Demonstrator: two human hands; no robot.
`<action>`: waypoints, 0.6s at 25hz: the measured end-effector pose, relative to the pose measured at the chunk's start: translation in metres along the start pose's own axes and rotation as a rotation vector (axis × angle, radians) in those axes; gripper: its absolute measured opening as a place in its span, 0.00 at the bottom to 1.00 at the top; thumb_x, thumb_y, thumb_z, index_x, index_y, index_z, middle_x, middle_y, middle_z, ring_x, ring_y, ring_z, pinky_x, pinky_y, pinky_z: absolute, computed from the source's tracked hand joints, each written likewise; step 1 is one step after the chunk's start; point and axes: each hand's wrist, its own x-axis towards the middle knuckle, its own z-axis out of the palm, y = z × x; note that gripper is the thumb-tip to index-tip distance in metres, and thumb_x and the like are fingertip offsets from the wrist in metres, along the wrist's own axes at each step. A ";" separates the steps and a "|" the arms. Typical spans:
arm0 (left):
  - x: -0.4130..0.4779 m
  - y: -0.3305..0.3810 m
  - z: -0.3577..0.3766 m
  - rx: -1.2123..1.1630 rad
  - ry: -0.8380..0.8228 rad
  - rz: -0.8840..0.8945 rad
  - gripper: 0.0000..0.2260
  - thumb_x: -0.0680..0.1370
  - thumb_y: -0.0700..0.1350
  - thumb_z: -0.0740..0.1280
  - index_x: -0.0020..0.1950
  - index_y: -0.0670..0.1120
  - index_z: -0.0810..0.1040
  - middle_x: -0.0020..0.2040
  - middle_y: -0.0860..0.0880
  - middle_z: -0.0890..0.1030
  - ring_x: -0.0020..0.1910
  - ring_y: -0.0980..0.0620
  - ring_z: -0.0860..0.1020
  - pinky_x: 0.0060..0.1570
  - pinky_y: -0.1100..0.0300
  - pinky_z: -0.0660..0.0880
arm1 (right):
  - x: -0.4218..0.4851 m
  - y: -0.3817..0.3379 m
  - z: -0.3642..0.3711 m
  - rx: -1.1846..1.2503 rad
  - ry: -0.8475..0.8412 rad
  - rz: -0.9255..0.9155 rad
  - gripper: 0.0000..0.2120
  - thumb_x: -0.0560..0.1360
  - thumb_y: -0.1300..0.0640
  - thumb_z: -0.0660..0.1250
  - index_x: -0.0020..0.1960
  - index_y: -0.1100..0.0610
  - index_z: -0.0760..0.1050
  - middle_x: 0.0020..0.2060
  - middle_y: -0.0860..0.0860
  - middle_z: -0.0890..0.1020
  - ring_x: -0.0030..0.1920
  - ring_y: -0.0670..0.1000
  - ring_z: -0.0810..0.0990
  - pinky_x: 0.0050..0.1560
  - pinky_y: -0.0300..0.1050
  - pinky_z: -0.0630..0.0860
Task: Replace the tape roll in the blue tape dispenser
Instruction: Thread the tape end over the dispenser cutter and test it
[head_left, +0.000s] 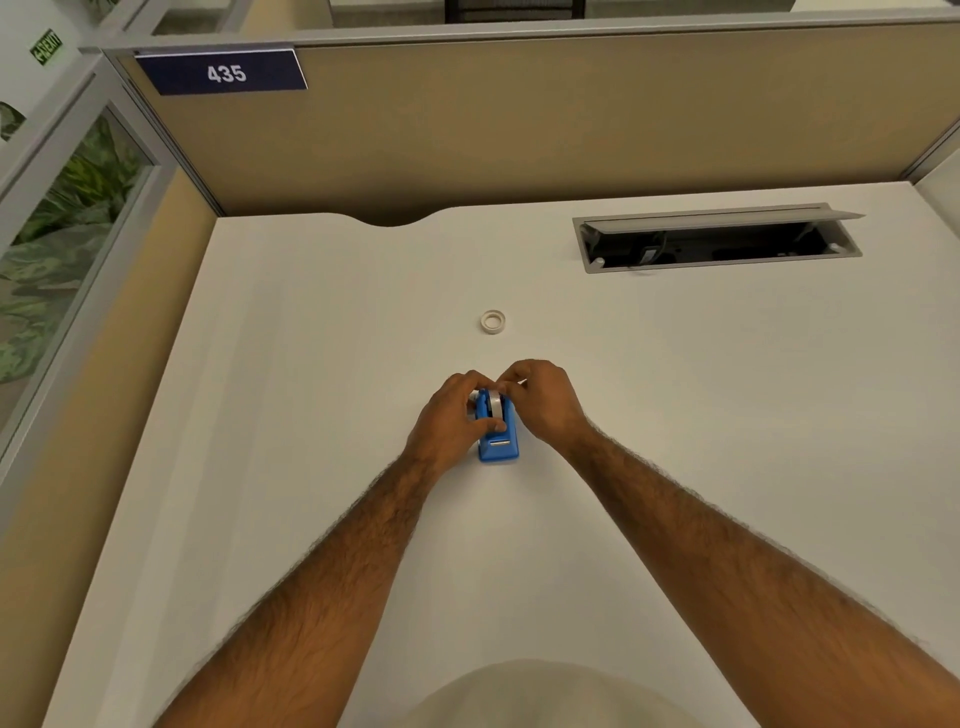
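The blue tape dispenser (497, 441) stands on the white counter (311, 364), cutter end toward the person. Both hands are closed on it: the left hand (457, 415) grips its left side with the thumb over the front, while the right hand (540, 405) pinches at the top of the tape roll (496, 405) seated in the cradle. A second tape roll (493, 320) lies flat well beyond. Whether the seated roll is the old one or its replacement cannot be told. Judgement: the step concerns the roll in the cradle, either lifting it out or pressing it home; next requires a steady hold on the body.
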 end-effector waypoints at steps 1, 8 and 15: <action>0.000 0.000 0.000 0.001 -0.001 0.003 0.21 0.69 0.45 0.80 0.59 0.50 0.76 0.59 0.50 0.78 0.54 0.49 0.79 0.54 0.57 0.76 | -0.002 0.002 0.000 -0.010 -0.013 -0.019 0.07 0.77 0.60 0.66 0.52 0.58 0.82 0.50 0.52 0.82 0.48 0.50 0.80 0.48 0.40 0.72; 0.001 0.001 -0.002 0.017 -0.007 0.001 0.21 0.69 0.45 0.80 0.58 0.49 0.76 0.59 0.49 0.78 0.52 0.49 0.79 0.52 0.59 0.74 | -0.005 0.002 0.001 -0.145 -0.037 -0.123 0.08 0.75 0.62 0.67 0.50 0.55 0.84 0.48 0.52 0.82 0.46 0.52 0.79 0.48 0.45 0.76; 0.001 -0.001 0.000 0.043 0.003 0.004 0.22 0.69 0.48 0.80 0.59 0.51 0.75 0.60 0.50 0.78 0.52 0.51 0.79 0.54 0.57 0.77 | -0.007 -0.002 0.004 -0.305 -0.024 -0.224 0.06 0.72 0.65 0.66 0.46 0.56 0.78 0.45 0.52 0.79 0.43 0.53 0.77 0.46 0.50 0.78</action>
